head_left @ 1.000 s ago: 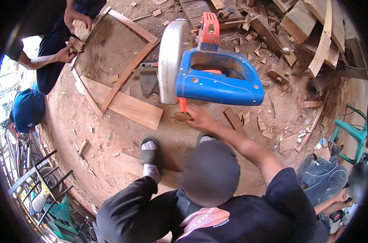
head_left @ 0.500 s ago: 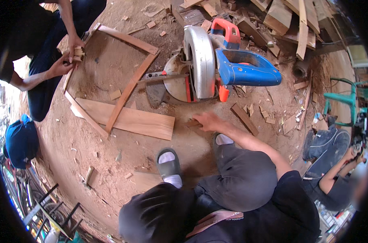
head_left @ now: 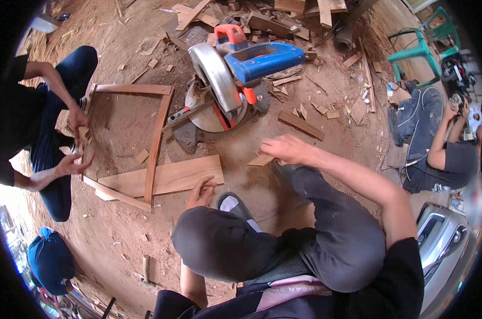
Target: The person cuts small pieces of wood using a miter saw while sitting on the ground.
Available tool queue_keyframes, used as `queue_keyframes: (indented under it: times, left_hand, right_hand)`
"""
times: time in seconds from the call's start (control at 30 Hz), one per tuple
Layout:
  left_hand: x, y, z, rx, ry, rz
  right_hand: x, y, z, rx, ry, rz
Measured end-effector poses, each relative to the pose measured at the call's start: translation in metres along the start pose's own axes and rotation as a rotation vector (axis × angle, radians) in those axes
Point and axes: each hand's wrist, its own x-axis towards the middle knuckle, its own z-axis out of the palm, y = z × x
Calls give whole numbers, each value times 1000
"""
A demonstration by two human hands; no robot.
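My right hand (head_left: 286, 149) is closed on a small wood offcut (head_left: 261, 160), just in front of my right foot. The offcut hangs under the fingers, its pale face showing. Past my left knee comes my left hand (head_left: 202, 190), fingers apart and nothing in them, beside the end of a flat plank (head_left: 190, 174). Ahead stands a mitre saw (head_left: 214, 77) with a silver blade guard and a blue handle. To its left a frame of thin wooden strips (head_left: 158, 143) lies on the dirt, one corner resting over the plank.
At the left a person's hands (head_left: 79, 127) hold small wood pieces by the frame. Scrap timber (head_left: 257, 24) is heaped behind the saw. A dark strip of wood (head_left: 301, 125) lies to the right. Farther right are a green plastic chair (head_left: 417, 56) and another seated person (head_left: 437, 138).
My left hand has come into view beside the plank. My right hand has lifted the offcut a little. The head view has shifted, and the person at left has moved their hands apart.
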Motion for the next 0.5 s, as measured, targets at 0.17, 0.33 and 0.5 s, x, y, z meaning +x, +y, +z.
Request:
queue_keyframes:
  times: [0.17,0.33,0.5]
  left_hand:
    - [52,36,9,-2,-265,10]
    - [84,84,31,220,-571,16]
    - [88,97,50,586,-834,-108]
  right_hand:
    - [-41,-5,-58,-38,-51,12]
    - [-56,29,-48,51,-195,-40]
    - [-38,70,13,497,-306,134]
